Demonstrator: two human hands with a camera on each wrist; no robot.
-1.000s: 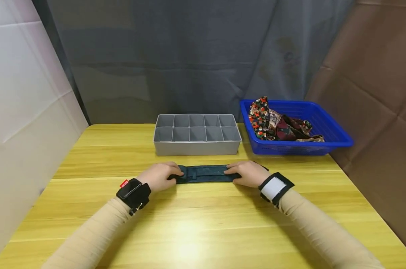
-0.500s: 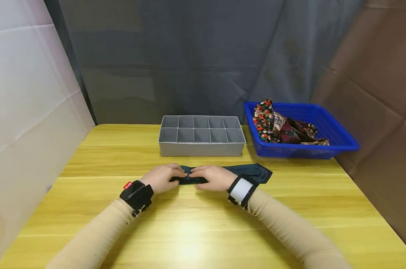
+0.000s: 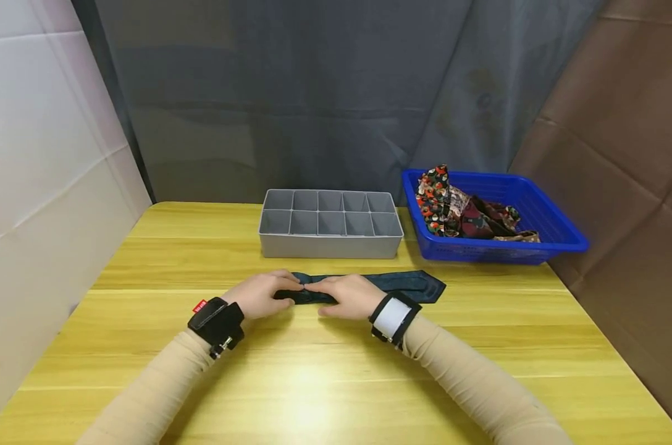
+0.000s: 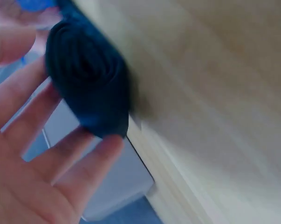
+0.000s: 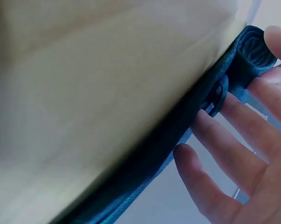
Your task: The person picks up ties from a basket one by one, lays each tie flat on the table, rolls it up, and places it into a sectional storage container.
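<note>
The rolled end of the tie [image 3: 369, 285] is hidden under both hands in the head view. Only the left wrist view shows the roll [image 4: 86, 88], and that picture is blurry. The right wrist view shows the tie [image 5: 177, 149] as a long dark strip along the desk, cut off at the bottom edge. What lies in the basket [image 3: 558, 238] is a heap of patterned cloth [image 3: 464, 213]; I cannot tell the pieces apart.

The left hand [image 3: 260, 293] has its fingers spread and fairly straight against the roll. The right hand [image 3: 344, 295] lies on the tie with its fingers straight too, and the fingertips [image 5: 275, 39] touch the rolled end. Neither hand is wrapped tight around it. The tie lies near the middle of the desk [image 3: 314, 383], a little toward the far edge, with its pointed end sticking out to the right.

Half a second ago the hands were in nearly the same spot, fingertips meeting. A second ago they were far apart, one at each end of the tie; the right hand has since come over to the left one.

The desk is yellow wood with long planks. A grey box [image 3: 330, 232] with ten little bins stands by the far edge, and the blue basket is just right of it. Behind hangs a grey curtain, with a white wall on the left and brown board on the right.
</note>
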